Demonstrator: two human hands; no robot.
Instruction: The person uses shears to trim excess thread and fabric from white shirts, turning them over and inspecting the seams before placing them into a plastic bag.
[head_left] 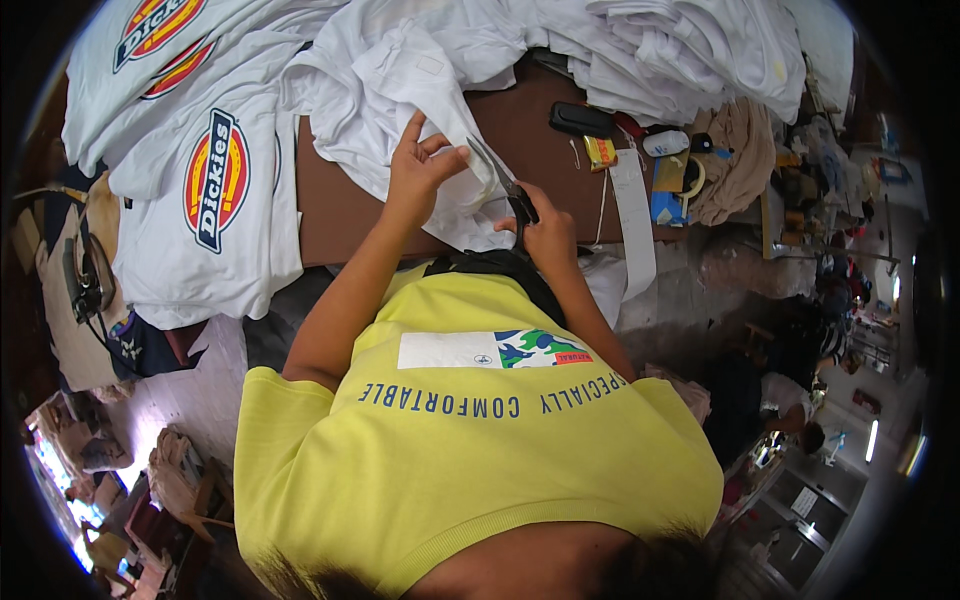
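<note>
My right hand [548, 228] grips black-handled scissors [522, 203], with the blades pointing up and left over a white garment [385, 105]. The blades look nearly closed. Just left of them is my left hand [422, 172], raised above the garment with the index finger up and the fingers apart. I make out nothing in it. The garment lies crumpled on the brown table [335, 205], and part of it hangs toward the table's near edge by my lap.
White T-shirts [150, 185] with a printed emblem lie at the left. A heap of white garments [690, 50] fills the far right. Nearby are a black case [582, 119], a yellow packet [601, 152], a paper strip [632, 215], a tape roll [692, 177] and beige cloth [740, 160].
</note>
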